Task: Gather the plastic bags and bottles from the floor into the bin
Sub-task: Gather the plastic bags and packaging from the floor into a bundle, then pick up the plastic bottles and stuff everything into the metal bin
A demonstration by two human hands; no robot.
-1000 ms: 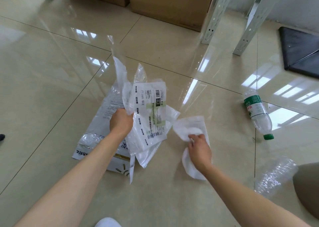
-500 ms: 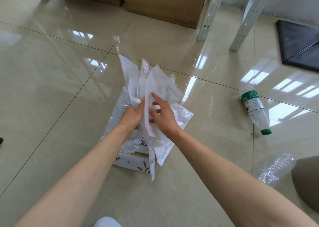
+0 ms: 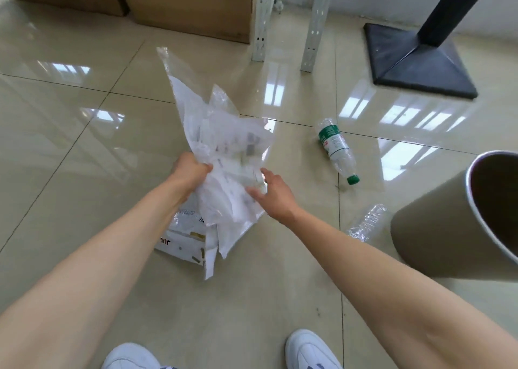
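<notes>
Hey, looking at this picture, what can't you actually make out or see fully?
- Bin, head view: cut off by the right edge; its inside is dark, so contents unknown.
- Bags: print blurred, unreadable; count unclear in the bunch held by the left hand.
- Clear bottle: partly hidden behind the bin.
- Right hand: fingers spread against the bags, grip unclear.

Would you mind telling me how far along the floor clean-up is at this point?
Done: most loose plastic bags are bunched in the left hand; nothing is visibly binned. In hand: the right hand, fingers spread, is at the bundle's side. Left: the large printed bag on the floor, the green-capped bottle, the crushed clear bottle, then everything into the bin.
</notes>
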